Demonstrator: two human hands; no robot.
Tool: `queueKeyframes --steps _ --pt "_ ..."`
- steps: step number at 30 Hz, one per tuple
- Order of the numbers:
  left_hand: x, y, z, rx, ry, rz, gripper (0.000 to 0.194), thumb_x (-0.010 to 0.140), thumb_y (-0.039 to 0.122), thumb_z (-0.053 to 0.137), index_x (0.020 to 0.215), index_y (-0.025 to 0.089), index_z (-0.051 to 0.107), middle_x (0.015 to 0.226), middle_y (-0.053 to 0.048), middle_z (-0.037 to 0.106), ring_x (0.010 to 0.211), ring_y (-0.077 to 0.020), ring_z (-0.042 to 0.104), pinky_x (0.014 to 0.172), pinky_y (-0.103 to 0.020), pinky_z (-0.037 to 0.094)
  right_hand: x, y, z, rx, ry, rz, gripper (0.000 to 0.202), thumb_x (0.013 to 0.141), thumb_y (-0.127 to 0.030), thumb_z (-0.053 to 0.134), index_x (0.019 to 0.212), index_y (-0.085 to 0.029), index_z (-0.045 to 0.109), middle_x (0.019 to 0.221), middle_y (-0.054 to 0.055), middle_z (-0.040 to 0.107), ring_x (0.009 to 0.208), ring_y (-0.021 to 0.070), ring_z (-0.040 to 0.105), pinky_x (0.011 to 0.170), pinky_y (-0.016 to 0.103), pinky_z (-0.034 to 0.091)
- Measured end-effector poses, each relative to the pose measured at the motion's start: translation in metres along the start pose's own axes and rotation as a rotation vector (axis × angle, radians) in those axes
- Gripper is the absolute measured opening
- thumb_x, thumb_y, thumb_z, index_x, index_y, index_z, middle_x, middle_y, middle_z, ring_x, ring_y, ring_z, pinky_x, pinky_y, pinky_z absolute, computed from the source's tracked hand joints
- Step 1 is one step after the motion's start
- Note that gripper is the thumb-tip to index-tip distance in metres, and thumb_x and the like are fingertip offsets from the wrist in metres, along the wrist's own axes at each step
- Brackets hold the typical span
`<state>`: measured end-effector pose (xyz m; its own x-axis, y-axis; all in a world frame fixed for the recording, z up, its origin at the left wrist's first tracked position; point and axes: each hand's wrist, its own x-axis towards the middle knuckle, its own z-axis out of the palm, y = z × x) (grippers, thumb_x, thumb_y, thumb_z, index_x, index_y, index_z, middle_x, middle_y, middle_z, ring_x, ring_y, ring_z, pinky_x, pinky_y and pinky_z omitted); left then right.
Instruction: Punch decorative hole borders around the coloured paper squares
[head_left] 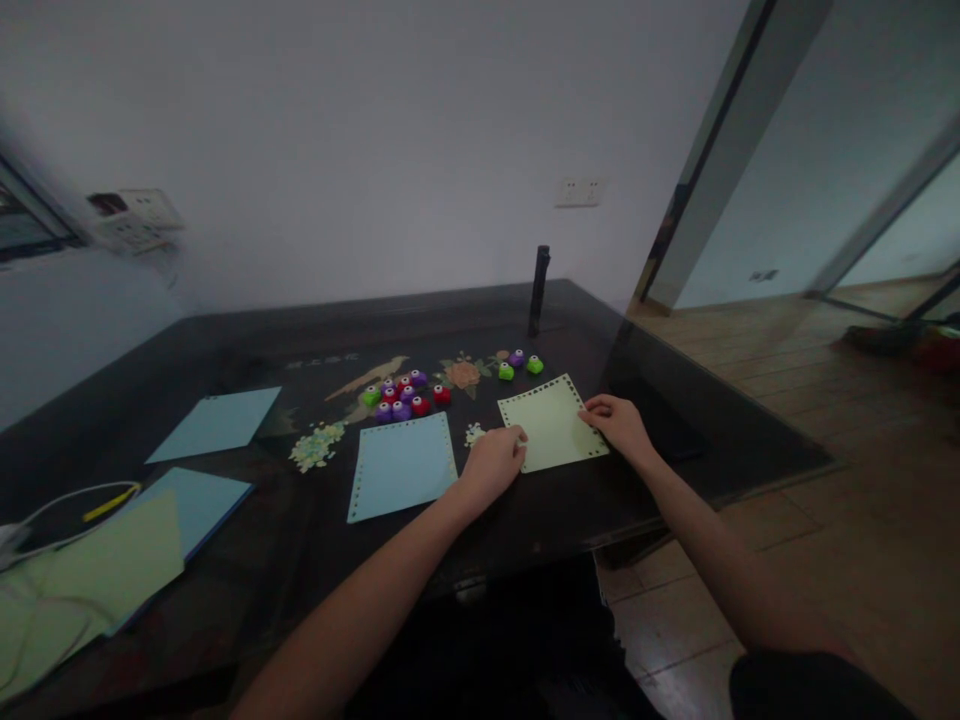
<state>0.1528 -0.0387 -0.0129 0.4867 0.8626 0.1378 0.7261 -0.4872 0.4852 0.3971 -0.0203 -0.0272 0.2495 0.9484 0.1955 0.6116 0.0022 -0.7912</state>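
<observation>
A pale yellow-green sheet of paper lies on the dark table, with small punched holes along its top and side edges. My left hand is closed at its left edge, with the fingertips on the paper. At the right edge my right hand pinches the sheet between thumb and fingers. A light blue sheet with holes along its edges lies left of my left hand. Just beyond that hand is a small heap of pale paper bits. Two green craft punches and a purple one stand behind the yellow-green sheet.
Several red, purple and green punches cluster behind the blue sheet. A bigger confetti heap lies to their left. More blue paper, yellow-green sheets and a white cable occupy the left side. A black upright cylinder stands at the back.
</observation>
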Motion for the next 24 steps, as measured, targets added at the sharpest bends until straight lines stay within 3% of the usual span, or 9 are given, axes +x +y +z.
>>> queueKeyframes --steps 24 --pt "-0.0021 0.0004 -0.0007 0.002 0.001 0.043 0.024 0.079 0.014 0.051 0.1 0.017 0.062 0.088 -0.005 0.062 0.083 -0.0178 0.059 0.08 -0.028 0.046 0.0012 -0.0007 0.0036 -0.092 0.021 -0.044 0.017 0.065 -0.033 0.066 0.072 -0.017 0.064 0.058 0.003 0.064 0.053 0.0163 0.057 0.05 0.027 0.042"
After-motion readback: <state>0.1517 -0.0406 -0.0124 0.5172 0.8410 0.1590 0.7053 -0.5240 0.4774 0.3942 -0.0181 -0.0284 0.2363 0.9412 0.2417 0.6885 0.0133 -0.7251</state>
